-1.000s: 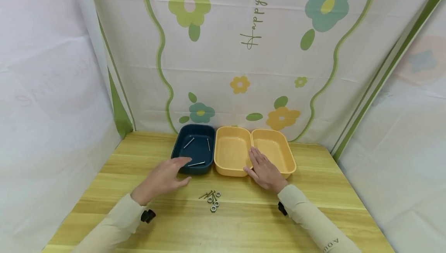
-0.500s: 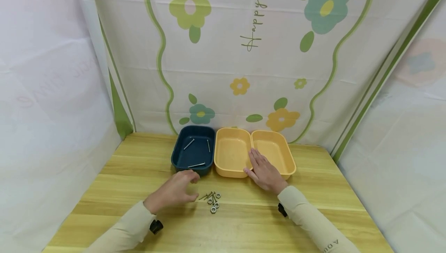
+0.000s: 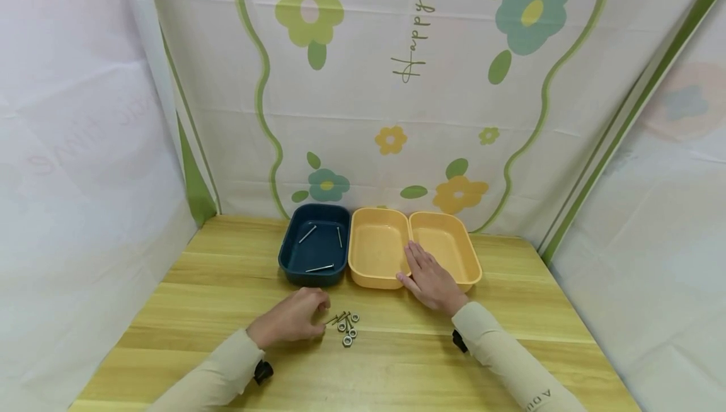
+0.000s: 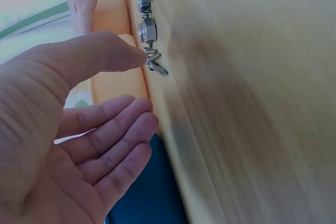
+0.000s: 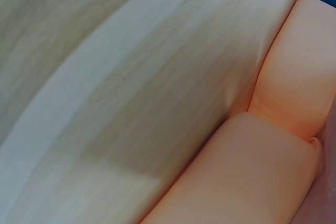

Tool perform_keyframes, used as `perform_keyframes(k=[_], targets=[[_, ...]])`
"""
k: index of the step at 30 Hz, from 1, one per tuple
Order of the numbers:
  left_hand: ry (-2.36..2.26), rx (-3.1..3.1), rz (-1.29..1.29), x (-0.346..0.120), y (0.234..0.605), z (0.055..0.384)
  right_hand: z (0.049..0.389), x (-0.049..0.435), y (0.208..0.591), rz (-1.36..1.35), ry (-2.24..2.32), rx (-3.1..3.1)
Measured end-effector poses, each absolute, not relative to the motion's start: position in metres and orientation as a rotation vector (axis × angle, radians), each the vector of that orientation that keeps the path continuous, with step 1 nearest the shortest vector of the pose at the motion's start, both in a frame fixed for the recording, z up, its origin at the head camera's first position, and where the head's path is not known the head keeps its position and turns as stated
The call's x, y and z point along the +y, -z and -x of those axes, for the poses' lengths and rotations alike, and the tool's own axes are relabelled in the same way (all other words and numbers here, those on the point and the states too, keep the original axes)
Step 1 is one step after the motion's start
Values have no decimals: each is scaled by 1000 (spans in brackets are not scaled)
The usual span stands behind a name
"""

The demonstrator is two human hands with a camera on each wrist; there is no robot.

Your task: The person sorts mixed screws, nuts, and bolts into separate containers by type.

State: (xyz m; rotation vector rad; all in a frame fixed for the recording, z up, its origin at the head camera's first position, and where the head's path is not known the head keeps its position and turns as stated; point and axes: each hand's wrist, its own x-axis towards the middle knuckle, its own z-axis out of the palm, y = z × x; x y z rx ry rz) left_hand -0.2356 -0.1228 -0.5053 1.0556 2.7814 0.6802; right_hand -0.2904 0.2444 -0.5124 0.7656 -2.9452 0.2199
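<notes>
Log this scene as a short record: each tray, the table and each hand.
blue tray: three long screws inside
middle yellow tray: nothing seen inside
right yellow tray: nothing seen inside; partly hidden by the right hand
table: four nuts and several small screws, clustered in front of the trays
left hand: thumb and fingers apart, beside the small screws; contact unclear
right hand: fingers straight, where the yellow trays' rims meet

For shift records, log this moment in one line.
left hand: holding nothing, beside small screws, nuts; right hand: over yellow trays; blue tray: three long screws
</notes>
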Motion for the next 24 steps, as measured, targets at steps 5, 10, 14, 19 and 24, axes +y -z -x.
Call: perform_keyframes(k=[5, 10, 14, 19, 24], targets=[[-695, 2715, -1082, -119, 508, 239, 291, 244, 512, -768, -226, -2944], [-689, 2687, -1106, -116, 508, 242, 291, 244, 511, -768, -210, -2949], [-682, 2680, -1124, -115, 506, 243, 291, 243, 511, -780, -208, -2927], [-677, 2669, -1122, -113, 505, 245, 290, 243, 511, -787, -206, -2914], [-657, 2663, -1103, -112, 507, 249, 290, 243, 511, -787, -200, -2916]])
